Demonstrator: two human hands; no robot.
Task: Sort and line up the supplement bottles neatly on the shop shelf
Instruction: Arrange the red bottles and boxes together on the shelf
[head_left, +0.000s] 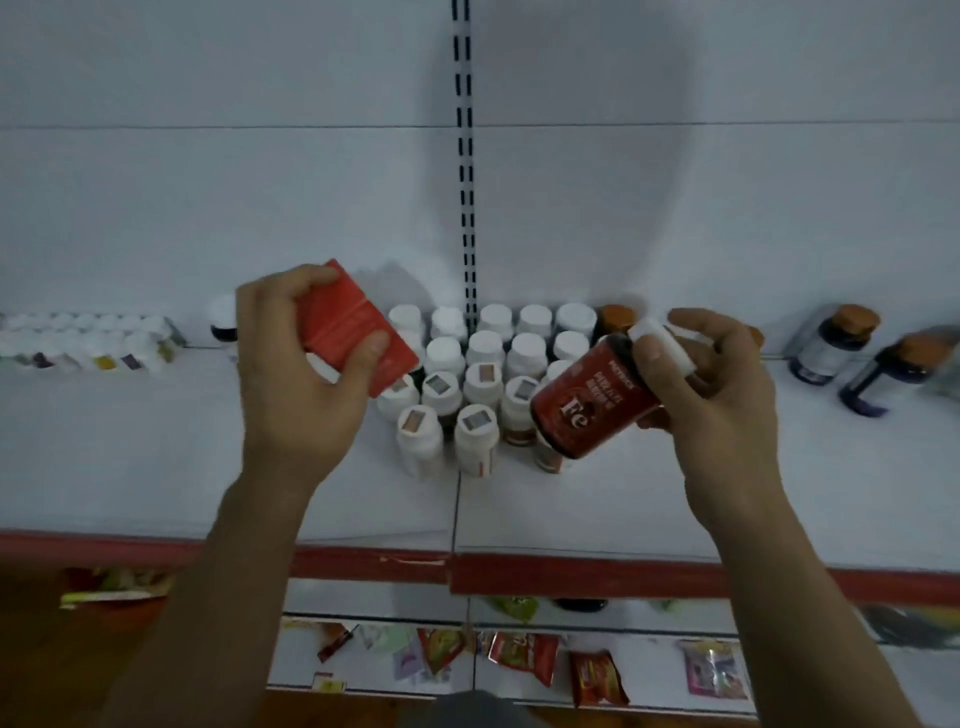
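Observation:
My left hand (291, 364) grips a red carton (353, 327), tilted, above the white shelf (156, 441). My right hand (717, 374) holds a dark red bottle (587, 410) marked "Fe" by its white cap end, tipped on its side. Between the hands stand several white-capped supplement bottles (483, 364) in close rows against the back wall. An orange-capped bottle (615, 317) stands at the right end of the back row, partly hidden by my right hand.
Small white-capped bottles (83, 338) line the far left of the shelf. Two dark bottles with orange caps (836, 343) lie tilted at the far right. The shelf's red front edge (519, 571) runs below; snack packets (524, 657) lie on lower shelves.

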